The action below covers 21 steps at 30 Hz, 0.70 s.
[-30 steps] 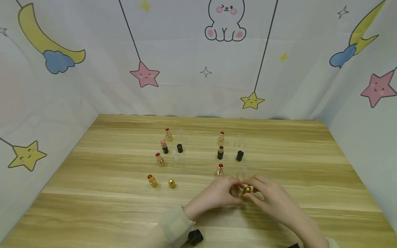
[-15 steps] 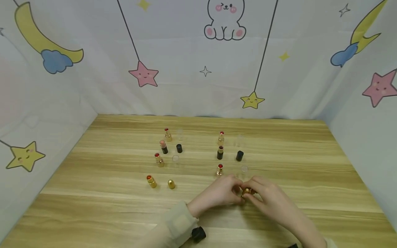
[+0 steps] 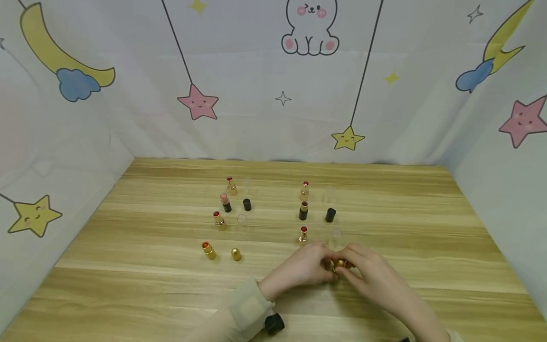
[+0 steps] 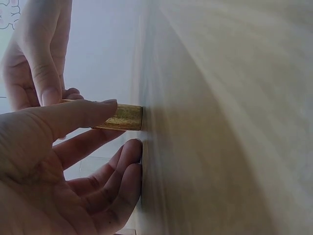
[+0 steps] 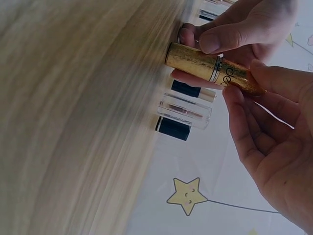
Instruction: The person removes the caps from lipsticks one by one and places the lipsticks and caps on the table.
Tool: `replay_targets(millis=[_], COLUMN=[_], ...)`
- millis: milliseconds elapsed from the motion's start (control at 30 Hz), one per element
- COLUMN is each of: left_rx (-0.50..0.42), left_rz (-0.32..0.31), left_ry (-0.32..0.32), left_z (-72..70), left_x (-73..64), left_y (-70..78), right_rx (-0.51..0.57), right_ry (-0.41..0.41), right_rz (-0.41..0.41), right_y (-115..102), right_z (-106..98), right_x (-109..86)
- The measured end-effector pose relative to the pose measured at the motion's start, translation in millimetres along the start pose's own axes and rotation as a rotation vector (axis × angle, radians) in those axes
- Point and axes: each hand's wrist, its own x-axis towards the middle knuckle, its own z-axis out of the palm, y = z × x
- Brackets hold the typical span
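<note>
A gold lipstick [image 5: 190, 61] stands upright on the table near the front right, its bullet-shaped cap [image 5: 237, 77] meeting the base at a dark seam. My left hand [image 3: 301, 267] pinches the base between thumb and index finger; its other fingers curl loosely by the tabletop in the left wrist view. Thumb and fingers of my right hand [image 3: 369, 270] grip the cap from the other side. In the head view the fingers cover most of the lipstick. Just behind the hands stands an uncapped red lipstick [image 3: 303, 234], with a clear cap [image 3: 337, 233] beside it.
Further back are a black lipstick [image 3: 303, 211] and its black cap [image 3: 330, 215]. On the left, several uncapped lipsticks stand in a column, including a gold one [image 3: 208, 250] with its gold cap [image 3: 236, 254] beside it. A printed cloth [image 3: 256, 118] encloses the table.
Over the last second the right hand's fingers have come slightly lower and further round the gold cap. Both hands look almost still over the last half second.
</note>
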Motion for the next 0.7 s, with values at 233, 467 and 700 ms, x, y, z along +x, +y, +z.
replay_targets(millis=[233, 467, 700], left_rx=[0.038, 0.016, -0.052], left_rz=[0.016, 0.024, 0.043], left_ry=[0.004, 0.012, 0.022], left_z=[0.5, -1.0, -5.8], left_x=[-0.7, -2.8, -9.1], left_y=[1.0, 1.3, 0.1], right_rx=[0.026, 0.077, 0.152], right_ry=[0.01, 0.029, 0.048], right_rz=[0.018, 0.015, 0.032], right_y=[1.5, 3.6, 7.4], right_z=[-0.2, -2.6, -5.6], right_x=[-1.8, -2.7, -4.4])
